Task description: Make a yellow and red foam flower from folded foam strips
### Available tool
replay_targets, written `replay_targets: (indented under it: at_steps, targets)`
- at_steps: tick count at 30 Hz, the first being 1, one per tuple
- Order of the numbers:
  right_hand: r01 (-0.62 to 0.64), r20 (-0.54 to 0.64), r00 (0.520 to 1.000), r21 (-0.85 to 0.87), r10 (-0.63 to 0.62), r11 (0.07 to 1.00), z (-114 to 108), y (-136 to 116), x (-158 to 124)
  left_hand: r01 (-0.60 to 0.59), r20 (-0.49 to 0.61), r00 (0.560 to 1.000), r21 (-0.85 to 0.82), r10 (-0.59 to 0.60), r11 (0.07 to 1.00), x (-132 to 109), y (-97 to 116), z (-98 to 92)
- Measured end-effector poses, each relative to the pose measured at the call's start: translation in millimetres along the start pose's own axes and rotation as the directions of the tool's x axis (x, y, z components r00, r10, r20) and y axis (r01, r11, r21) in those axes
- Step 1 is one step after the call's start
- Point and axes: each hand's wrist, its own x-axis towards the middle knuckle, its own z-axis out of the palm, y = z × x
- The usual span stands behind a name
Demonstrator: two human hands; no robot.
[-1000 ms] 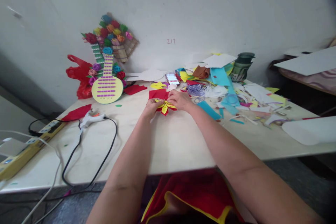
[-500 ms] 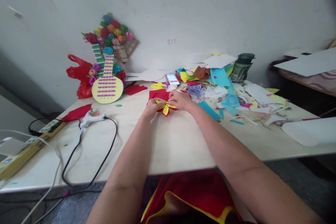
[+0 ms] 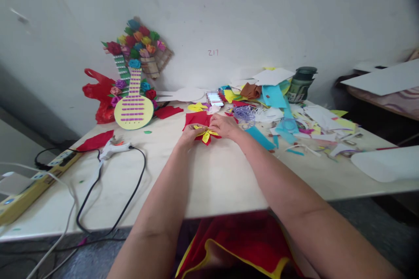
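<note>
Between my two hands is a red and yellow flower (image 3: 206,136), with yellow petals layered over pointed red ones. My left hand (image 3: 189,134) pinches its left side, fingers closed. My right hand (image 3: 225,125) is closed on the flower's right and upper edge, its fingertips near the centre. The fingers cover much of the flower's middle. Just behind it a red sheet (image 3: 196,118) lies flat on the white table (image 3: 222,178), partly hidden by my hands.
At the left, a glue gun (image 3: 113,150) trails a black cord near a yellow power strip (image 3: 49,178). A lute-shaped craft (image 3: 132,111) with flowers stands behind. To the right lie a blue strip (image 3: 260,138), purple string (image 3: 244,114), scraps and a green bottle (image 3: 301,85). A phone (image 3: 214,98) rests at the back.
Both hands stay on the flower and have barely shifted. The right fingers have moved very slightly; the objects around them look the same.
</note>
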Motion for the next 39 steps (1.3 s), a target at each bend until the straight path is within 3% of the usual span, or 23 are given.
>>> replay_targets:
  at_steps: [3, 5, 8, 12, 16, 19, 23, 26, 28, 32, 39]
  targets:
    - [0.003, -0.202, 0.979, 0.034, 0.004, 0.999, 1, 1, 1, -0.018, -0.024, 1.000, -0.023, 0.018, 1.000, 1, 0, -0.1]
    - [0.010, -0.374, 0.928, 0.029, 0.001, 1.000, 0, 1, 1, -0.035, -0.064, 0.997, -0.041, 0.033, 0.999, 2, 0, -0.8]
    - [-0.040, -0.459, 0.888, 0.009, 0.040, 0.999, -3, -2, 0, -0.051, -0.155, 0.987, -0.079, 0.038, 0.996, 4, -1, -2.9]
    - [-0.233, -0.351, 0.906, 0.056, 0.238, 0.971, -2, -5, 0, -0.105, -0.218, 0.974, -0.161, 0.069, 0.981, 6, -1, -6.1]
    - [-0.399, -0.233, 0.854, 0.282, 0.466, 0.872, 4, 0, 6, -0.149, -0.238, 0.966, -0.203, 0.099, 0.968, 8, -2, -7.8]
    - [-0.383, -0.137, 0.837, 0.544, 0.529, 0.747, 11, 4, 11, -0.153, -0.219, 0.969, -0.196, 0.109, 0.969, 8, -3, -6.9]
    - [-0.286, -0.031, 0.841, 0.822, 0.540, 0.492, 19, 3, 15, -0.145, -0.199, 0.974, -0.175, 0.109, 0.974, 5, -2, -3.4]
    - [-0.309, 0.093, 0.834, 0.895, 0.543, 0.322, 22, 1, 14, -0.125, -0.160, 0.982, -0.157, 0.100, 0.980, 4, -1, -1.1]
    - [-0.338, 0.139, 0.825, 0.898, 0.547, 0.282, 23, 0, 12, -0.119, -0.133, 0.986, -0.146, 0.100, 0.982, 5, -2, -0.3]
    - [-0.334, 0.116, 0.835, 0.884, 0.538, 0.327, 23, 1, 10, -0.112, -0.152, 0.985, -0.177, 0.085, 0.978, 5, -3, 0.8]
    - [-0.252, -0.036, 0.917, 0.722, 0.398, 0.644, 27, 6, 12, -0.110, -0.194, 0.979, -0.267, 0.058, 0.957, 9, -8, -0.6]
